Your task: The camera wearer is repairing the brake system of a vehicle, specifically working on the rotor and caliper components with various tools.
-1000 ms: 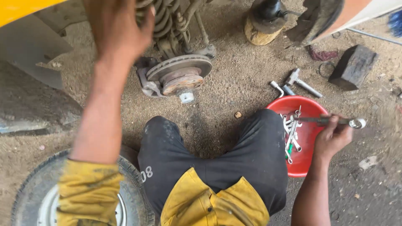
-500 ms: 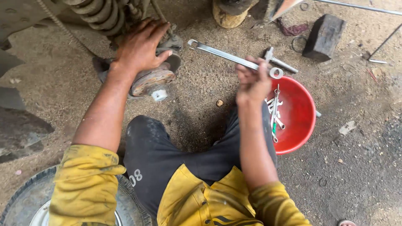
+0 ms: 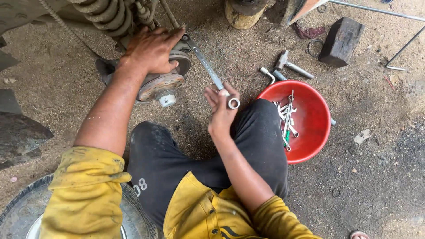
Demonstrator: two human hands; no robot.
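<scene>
Sitting on the sandy ground (image 3: 88, 75), the person rests the left hand (image 3: 150, 48) flat on the rusty round metal wheel hub (image 3: 161, 84), palm down and fingers (image 3: 170, 35) spread over its top edge, grasping nothing that can be seen. Just above the hub hangs a dusty grey coil spring (image 3: 106, 15).

The right hand (image 3: 221, 108) is raised in front of the black-trousered knee, its fingers curled loosely about the near end of a long silver ring spanner (image 3: 208, 68); the ring end shows just past the thumb. The spanner runs up and to the left, and its far end reaches the hub beside the left hand's fingertips; whether it sits on a bolt there cannot be told.

Just right of the knee stands a round red plastic bowl (image 3: 310, 141) holding several small silver spanners (image 3: 287, 117). Behind the bowl lie a metal hammer (image 3: 290, 64) and, farther off, a dark rectangular block (image 3: 341, 40). A tyre (image 3: 17, 212) shows at the lower left corner.
</scene>
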